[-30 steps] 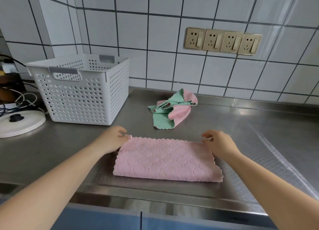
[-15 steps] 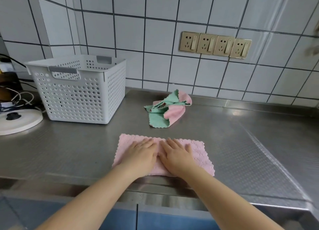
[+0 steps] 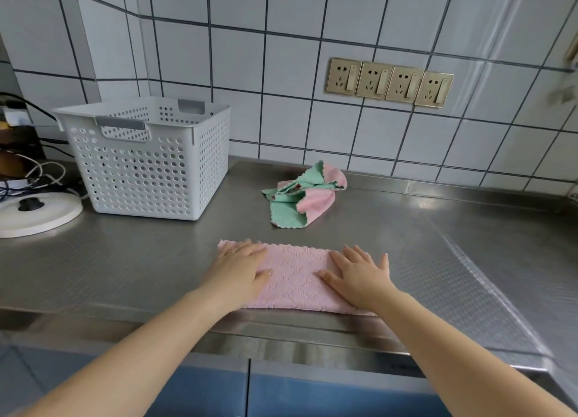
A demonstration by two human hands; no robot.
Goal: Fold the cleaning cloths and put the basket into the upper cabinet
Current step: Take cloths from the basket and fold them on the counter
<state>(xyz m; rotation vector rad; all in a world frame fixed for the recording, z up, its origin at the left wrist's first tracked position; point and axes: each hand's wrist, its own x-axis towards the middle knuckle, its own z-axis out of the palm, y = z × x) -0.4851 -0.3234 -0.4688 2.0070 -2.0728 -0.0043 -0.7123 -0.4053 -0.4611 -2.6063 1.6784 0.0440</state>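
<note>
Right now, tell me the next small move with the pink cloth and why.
Probably fold it across once more, one end over the other: the pink cloth lies as a long flat strip under both flat hands, left hand and right hand, still wide for the basket.

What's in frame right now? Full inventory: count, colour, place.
pink cloth: 1, pink, folded flat at the counter's front edge, under both hands
crumpled cloth: 1, green and pink, behind the pink cloth, near the wall
basket: 1, white with grey handles, perforated, back left of counter
counter: 1, steel, spans the frame
sockets: 4, gold, in a row on the tiled wall
disc: 1, white with black knob, far left
cables: several, black and white, far left
cabinet doors: 2, blue, below counter
left hand: flat on cloth's left end
right hand: flat on cloth's right end
</note>
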